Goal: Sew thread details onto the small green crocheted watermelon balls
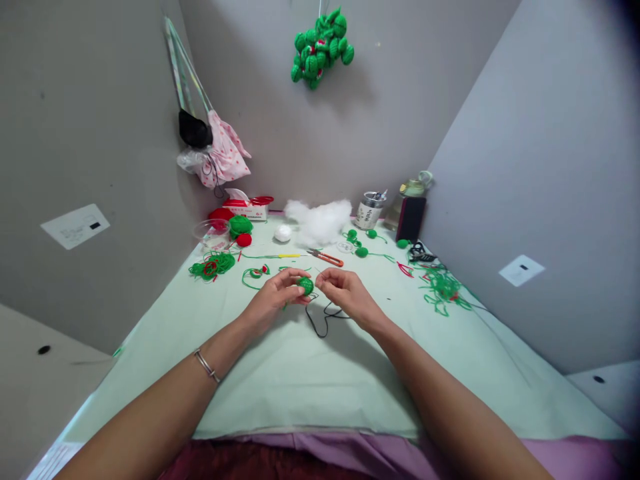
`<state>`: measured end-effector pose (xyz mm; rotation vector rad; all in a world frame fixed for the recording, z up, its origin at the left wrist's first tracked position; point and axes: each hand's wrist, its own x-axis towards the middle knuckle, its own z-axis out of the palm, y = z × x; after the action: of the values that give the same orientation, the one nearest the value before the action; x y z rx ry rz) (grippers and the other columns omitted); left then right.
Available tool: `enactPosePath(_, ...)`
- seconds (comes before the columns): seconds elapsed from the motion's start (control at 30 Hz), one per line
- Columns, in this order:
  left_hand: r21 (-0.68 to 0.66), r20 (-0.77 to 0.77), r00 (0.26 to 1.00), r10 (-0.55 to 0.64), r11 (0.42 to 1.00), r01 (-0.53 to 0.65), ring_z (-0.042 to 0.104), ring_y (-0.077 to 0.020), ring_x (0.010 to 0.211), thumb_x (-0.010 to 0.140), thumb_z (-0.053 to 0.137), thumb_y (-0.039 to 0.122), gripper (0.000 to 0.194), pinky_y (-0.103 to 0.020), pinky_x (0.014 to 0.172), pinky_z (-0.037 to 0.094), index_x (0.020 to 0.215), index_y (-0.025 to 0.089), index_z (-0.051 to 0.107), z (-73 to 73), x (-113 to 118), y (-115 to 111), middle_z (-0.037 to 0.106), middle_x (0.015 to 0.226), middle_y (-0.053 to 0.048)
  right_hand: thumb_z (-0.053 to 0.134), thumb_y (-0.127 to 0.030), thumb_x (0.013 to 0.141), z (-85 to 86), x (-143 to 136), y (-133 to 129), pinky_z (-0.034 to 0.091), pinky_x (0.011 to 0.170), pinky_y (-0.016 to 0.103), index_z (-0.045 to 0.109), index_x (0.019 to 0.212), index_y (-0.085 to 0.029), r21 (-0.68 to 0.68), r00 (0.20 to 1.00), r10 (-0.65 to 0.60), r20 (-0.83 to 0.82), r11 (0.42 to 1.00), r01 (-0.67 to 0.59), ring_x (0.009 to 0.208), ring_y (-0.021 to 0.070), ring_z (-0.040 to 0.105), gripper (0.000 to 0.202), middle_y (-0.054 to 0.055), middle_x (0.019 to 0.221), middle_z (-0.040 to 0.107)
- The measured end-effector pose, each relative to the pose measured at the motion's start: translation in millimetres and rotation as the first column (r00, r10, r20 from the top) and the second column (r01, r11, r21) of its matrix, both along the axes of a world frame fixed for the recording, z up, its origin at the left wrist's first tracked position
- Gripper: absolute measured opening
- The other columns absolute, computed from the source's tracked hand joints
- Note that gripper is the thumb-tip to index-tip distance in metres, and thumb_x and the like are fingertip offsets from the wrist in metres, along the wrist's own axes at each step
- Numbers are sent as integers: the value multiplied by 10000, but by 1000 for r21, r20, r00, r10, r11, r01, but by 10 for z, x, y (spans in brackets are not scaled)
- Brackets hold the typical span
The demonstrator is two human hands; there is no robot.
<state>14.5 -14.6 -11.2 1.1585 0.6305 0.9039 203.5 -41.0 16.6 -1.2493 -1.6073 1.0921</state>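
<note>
My left hand, with a silver bangle on its wrist, holds a small green crocheted ball between thumb and fingers. Just right of the ball, my right hand is pinched, and a thin light line like a needle shows at its fingertips. Black thread trails in loops on the pale green cloth between and below the hands. Behind my left hand lies a small red and green crocheted piece with a green strand.
Orange-handled snips and a yellow crochet hook lie ahead, before white stuffing. Green yarn scraps lie left and right. A tin and a dark phone stand at the back right.
</note>
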Motion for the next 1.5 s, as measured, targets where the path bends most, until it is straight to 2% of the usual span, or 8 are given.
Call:
enactPosePath(0.27,-74,70,996,47,996,-41,671,-136,799,772,740,292,344,-299,859,510,1063,188,591,57,-31,-2,661,839,-2,620,-475,820,-17,-71,-62,190,487,233,652,783,-141,49,994,37,100,998,-42,524,77,268,338,-56,554,371)
enactPosePath(0.43,-42,4,998,70,997,-70,668,-142,745,735,772,311,372,-312,803,522,1031,171,598,16,-6,10,657,810,-7,638,-428,775,-10,-87,-47,211,491,219,644,756,-145,-74,998,40,-56,996,-44,537,73,288,284,-42,592,427)
enactPosePath(0.6,102,-73,995,74,993,-66,645,-130,676,699,789,304,340,-301,731,506,963,172,620,-25,21,14,646,861,-3,653,-371,729,8,-89,-40,202,477,213,569,695,-163,-230,975,21,-223,970,-74,489,62,233,227,-77,524,339)
enactPosePath(0.77,-14,-12,997,75,997,-75,640,-134,808,755,746,326,326,-303,847,484,1033,181,653,-7,-30,39,674,961,-28,516,-408,894,59,-11,-86,257,513,229,629,956,-144,-67,977,110,-184,990,-125,541,82,332,293,-36,623,457)
enactPosePath(0.9,-65,44,996,72,995,-69,647,-135,830,760,748,306,317,-312,904,468,1037,180,658,40,-54,40,679,1001,-32,446,-408,944,37,9,-113,348,545,237,570,1054,-155,45,996,73,-53,996,-70,554,95,418,303,3,699,597)
enactPosePath(1.03,-54,70,995,66,997,-62,637,-141,883,770,738,288,297,-328,943,461,1035,177,665,42,-50,44,688,1040,-51,472,-368,939,6,-26,-136,374,535,237,557,935,-191,137,998,-51,31,990,46,544,103,465,197,-7,699,613)
enactPosePath(1.2,-36,75,993,86,996,-84,629,-140,881,762,742,267,285,-330,933,470,1026,191,668,27,-51,44,665,971,-23,595,-264,868,28,-51,-162,412,639,262,684,802,-187,397,969,-195,150,910,122,723,146,526,135,36,785,575)
enactPosePath(1.5,-23,40,993,109,994,-108,623,-140,880,744,749,263,281,-331,921,467,1002,191,663,55,-39,34,631,962,-7,575,-199,863,13,-63,-174,378,599,256,694,811,-187,385,955,-180,237,920,78,631,120,476,130,10,725,522)
